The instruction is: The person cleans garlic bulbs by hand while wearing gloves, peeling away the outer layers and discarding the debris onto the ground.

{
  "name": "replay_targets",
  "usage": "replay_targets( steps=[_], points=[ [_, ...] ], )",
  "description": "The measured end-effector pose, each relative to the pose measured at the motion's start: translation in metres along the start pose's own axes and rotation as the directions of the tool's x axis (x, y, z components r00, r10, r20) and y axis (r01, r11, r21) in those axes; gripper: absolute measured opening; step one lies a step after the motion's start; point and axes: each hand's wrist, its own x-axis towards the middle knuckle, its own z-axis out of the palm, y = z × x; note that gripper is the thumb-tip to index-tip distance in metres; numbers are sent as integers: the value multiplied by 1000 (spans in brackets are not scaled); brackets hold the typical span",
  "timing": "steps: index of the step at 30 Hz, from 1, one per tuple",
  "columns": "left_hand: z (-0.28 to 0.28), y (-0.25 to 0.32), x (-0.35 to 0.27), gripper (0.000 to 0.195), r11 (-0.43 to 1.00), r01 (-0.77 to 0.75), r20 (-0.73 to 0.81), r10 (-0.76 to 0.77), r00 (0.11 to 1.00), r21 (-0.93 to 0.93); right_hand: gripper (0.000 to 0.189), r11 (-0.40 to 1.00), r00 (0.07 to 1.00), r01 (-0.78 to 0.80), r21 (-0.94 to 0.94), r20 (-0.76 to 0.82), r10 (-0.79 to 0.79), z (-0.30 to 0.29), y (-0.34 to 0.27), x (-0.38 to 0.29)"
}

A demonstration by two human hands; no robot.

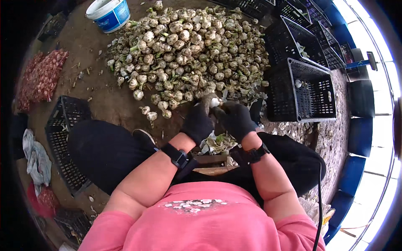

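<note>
Both my hands wear dark gloves and meet over the near edge of a large heap of garlic bulbs (188, 47). Between them is one garlic bulb (214, 102) with a bare white side showing. My left hand (198, 120) grips it from the left, its fingertips soiled brown. From the right, the fingers of my right hand (235, 117) press against the same bulb. Glove and fingers hide much of it, and I cannot tell whether a tool is in the right hand. Below the hands, loose garlic skins and leaves (218, 143) lie between my legs.
Black plastic crates stand at the right, the nearest crate (314, 91) holding a white bulb. Another black crate (67, 147) is by my left knee. A white-and-blue bucket (110, 15) stands at the far left of the heap, with a red mesh sack (42, 78) further left.
</note>
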Motion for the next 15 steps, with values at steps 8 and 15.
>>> replay_targets(
  steps=[8,15],
  points=[
    [-4,-11,0,48,936,183,224,-117,967,-301,22,985,989,92,-149,-104,-108,7,29,3],
    [-26,51,-1,52,330,613,625,-85,776,-718,15,940,980,196,-281,24,-197,17,55,5]
  ],
)
